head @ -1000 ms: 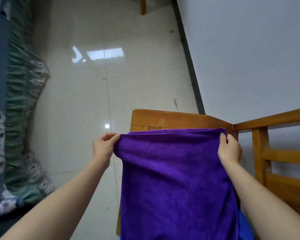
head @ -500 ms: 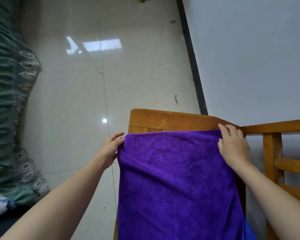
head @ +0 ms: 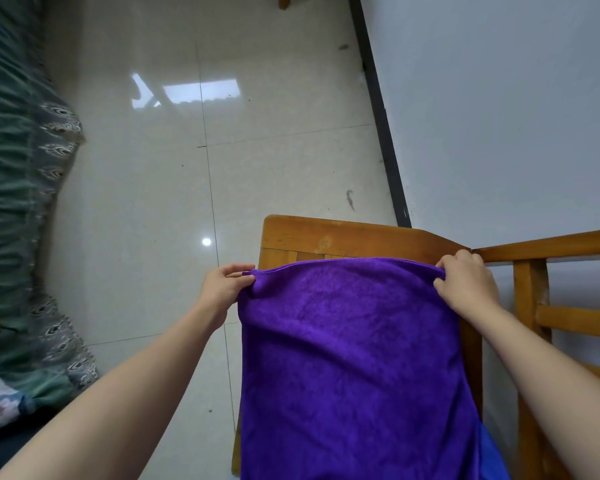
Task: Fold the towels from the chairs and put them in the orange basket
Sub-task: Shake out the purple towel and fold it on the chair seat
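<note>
A purple towel [head: 350,368] hangs spread in front of a wooden chair [head: 343,237], its top edge just below the chair's top rail. My left hand [head: 224,287] pinches the towel's upper left corner. My right hand [head: 465,285] grips the upper right corner, fingers curled over the edge. A strip of blue towel [head: 492,452] shows behind the purple one at the lower right. The orange basket is not in view.
A second wooden chair frame [head: 548,299] stands at the right, against a white wall [head: 499,116]. A bed or sofa with green patterned cover [head: 25,237] runs along the left. Glossy tiled floor [head: 187,202] lies between them.
Both hands have kept their hold on the towel's top corners. The top edge, taut half a second ago, now bunches at both corners, and the right hand's fingers have curled over it.
</note>
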A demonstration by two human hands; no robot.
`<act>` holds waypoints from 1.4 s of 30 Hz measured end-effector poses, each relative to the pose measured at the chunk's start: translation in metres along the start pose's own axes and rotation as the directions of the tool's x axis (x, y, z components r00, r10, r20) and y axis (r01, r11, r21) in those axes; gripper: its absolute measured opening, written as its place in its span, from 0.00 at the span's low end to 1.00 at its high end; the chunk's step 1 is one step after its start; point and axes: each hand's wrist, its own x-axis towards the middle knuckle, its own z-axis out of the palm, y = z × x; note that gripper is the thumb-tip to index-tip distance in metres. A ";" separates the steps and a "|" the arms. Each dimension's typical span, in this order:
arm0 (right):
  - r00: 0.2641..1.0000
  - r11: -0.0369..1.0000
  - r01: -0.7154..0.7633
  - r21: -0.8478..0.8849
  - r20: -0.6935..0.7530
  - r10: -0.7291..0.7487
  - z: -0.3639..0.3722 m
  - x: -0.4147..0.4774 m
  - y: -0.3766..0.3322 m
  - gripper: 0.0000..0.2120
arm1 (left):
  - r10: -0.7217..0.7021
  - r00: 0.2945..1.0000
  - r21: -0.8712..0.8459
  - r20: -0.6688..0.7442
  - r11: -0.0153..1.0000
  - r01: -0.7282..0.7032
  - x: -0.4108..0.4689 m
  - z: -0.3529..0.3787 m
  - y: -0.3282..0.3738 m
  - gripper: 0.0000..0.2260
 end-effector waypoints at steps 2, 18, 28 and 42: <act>0.998 0.976 -0.058 0.211 -0.003 0.060 -0.008 -0.008 0.004 0.05 | 0.050 0.998 -0.003 -0.025 0.999 -0.050 -0.010 -0.005 0.006 0.08; 0.997 -0.032 0.041 0.999 -0.039 0.060 -0.184 -0.162 0.046 0.28 | 0.640 0.677 0.413 0.363 0.540 -0.733 -0.224 -0.111 0.152 0.27; 0.986 -0.008 0.157 0.988 -0.156 0.062 -0.239 -0.205 0.045 0.26 | 0.684 0.619 0.117 0.387 0.629 -0.769 -0.275 -0.116 0.202 0.21; 0.893 0.350 -0.413 0.841 0.298 0.338 -0.032 -0.219 0.047 0.13 | 0.207 0.905 0.465 0.372 0.802 -0.375 -0.176 -0.088 0.011 0.12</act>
